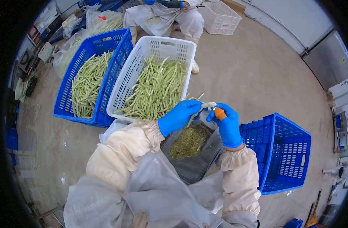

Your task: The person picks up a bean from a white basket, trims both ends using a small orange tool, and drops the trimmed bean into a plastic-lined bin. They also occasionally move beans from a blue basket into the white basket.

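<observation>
Pinching a pale green bean (201, 107) between them, both gloved hands meet just above the person's lap. The left hand (178, 117), in a blue glove, has its fingers curled closed around the lower part of the bean, which curves up and to the right from that grip. The right hand (227, 123), also in blue, closes on the bean's upper end. Its thumb wears an orange cap (220, 113) that presses near the tip. The two hands are close together, with the bean bridging the small gap between them.

Directly under the hands lies a dark plastic bag (198, 167), spread open across the person's knees. A heap of green trimmings (189, 141) sits in the middle of it. Cream sleeves with gathered cuffs run back from both wrists, over a pale translucent apron.

Just beyond the left hand stands a white basket (122, 89), tilted toward the person and filled with loose beans (158, 89). Its left side leans against a blue crate (118, 62) that also holds a layer of beans. To the right of the right hand, near the person's knee, stands a second blue crate (288, 152); no beans show in it.

Farther off, another person (162, 17) in pale work clothes sits on the far side of the white basket, with another white basket (219, 17) at their side. Clear bags (101, 22) of beans lie at the upper left on the concrete floor (250, 76).
</observation>
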Demonstrator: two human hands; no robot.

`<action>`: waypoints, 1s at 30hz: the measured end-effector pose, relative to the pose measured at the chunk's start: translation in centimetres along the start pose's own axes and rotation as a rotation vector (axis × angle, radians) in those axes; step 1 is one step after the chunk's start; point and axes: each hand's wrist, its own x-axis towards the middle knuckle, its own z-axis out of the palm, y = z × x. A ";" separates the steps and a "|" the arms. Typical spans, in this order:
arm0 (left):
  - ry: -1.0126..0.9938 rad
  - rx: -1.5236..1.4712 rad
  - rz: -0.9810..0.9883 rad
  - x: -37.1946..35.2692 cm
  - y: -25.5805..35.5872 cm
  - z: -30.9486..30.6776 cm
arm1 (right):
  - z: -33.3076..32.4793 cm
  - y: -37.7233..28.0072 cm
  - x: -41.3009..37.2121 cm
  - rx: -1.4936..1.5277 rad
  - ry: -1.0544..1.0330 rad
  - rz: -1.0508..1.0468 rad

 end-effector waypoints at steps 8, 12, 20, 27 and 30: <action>0.110 -0.606 0.221 2.2 2.5 -4.1 | -5.6 10.4 -2.6 -1.279 -0.114 -0.151; 0.041 -0.884 0.214 2.4 2.8 -5.0 | -4.5 8.9 -3.3 -1.613 -0.234 0.194; 0.119 -0.753 0.222 2.8 0.7 -2.5 | 2.3 5.3 -0.1 -1.075 -0.064 -0.568; 0.394 -0.432 0.132 1.5 2.8 -1.6 | 3.5 4.4 -0.1 -1.427 -0.076 -0.515; 0.301 -0.487 0.097 1.8 0.7 -4.2 | 4.2 3.1 -0.9 -1.417 -0.069 -0.550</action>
